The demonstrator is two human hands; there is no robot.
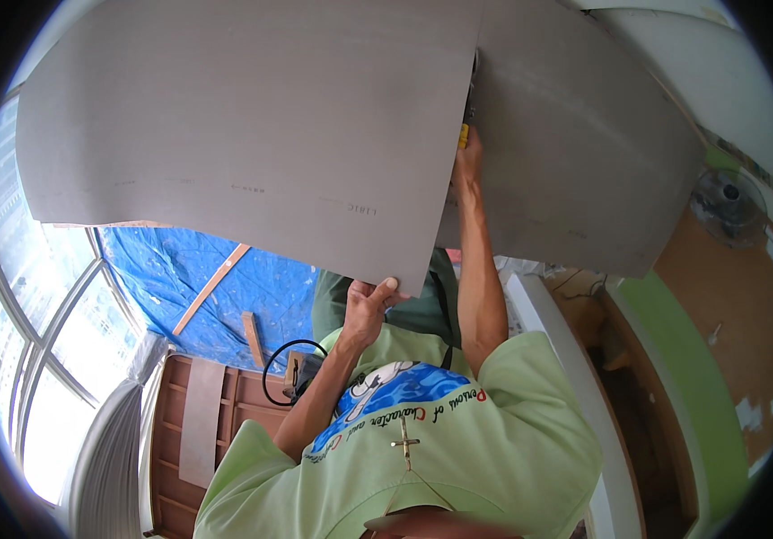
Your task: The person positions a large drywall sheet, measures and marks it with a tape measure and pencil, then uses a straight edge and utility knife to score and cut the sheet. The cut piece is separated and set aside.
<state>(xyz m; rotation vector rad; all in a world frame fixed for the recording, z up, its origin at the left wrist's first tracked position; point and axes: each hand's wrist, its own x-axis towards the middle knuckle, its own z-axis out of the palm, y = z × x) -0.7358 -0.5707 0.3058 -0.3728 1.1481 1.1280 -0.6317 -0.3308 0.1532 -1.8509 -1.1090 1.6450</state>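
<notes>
A large grey board (pixel 252 117) fills the upper left and middle of the head view. My left hand (pixel 367 310) pinches its near lower corner, thumb on the top face and fingers curled beneath. My right hand (pixel 468 162) is closed on a yellow-handled tool (pixel 464 136) at the board's right edge. Above the handle a dark, narrow part of the tool runs along that edge; its exact kind is unclear. A second grey board (pixel 575 171) lies behind and to the right, partly covered by the first one.
Blue sheeting (pixel 153 278) covers the ground at left, with a wooden strip (pixel 211 289) and a short wood piece (pixel 253 338) on it. Windows (pixel 54 296) and a grey curtain (pixel 110 458) stand at far left. A white ledge (pixel 575 395) runs at right, near a round fan-like object (pixel 729 207).
</notes>
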